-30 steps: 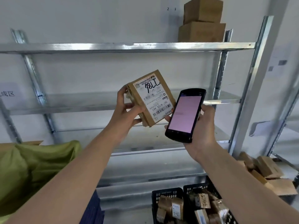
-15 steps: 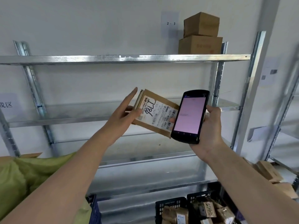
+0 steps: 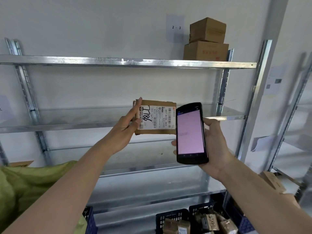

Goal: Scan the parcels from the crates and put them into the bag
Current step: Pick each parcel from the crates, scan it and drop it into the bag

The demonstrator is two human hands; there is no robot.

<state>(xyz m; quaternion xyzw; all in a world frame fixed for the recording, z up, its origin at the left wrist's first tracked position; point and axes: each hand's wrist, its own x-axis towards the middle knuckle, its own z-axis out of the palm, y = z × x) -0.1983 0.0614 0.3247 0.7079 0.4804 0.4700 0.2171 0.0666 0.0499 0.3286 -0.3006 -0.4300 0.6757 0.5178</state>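
Fingers of your left hand (image 3: 124, 127) lie nearly straight along the parcel (image 3: 155, 118), thumb pinching its labelled face; your right hand (image 3: 213, 146) wraps the scanner (image 3: 190, 133), raised just beside it. That light pinch could let the flat cardboard box slip, perhaps before it registers. The green bag (image 3: 25, 183) looks soft and crumpled; the crates (image 3: 172, 217) are rigid lattice plastic.

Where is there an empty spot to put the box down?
The middle shelf is bare behind the parcel the left hand holds, and the top shelf is bare left of the two stacked boxes. The crates below are crowded.
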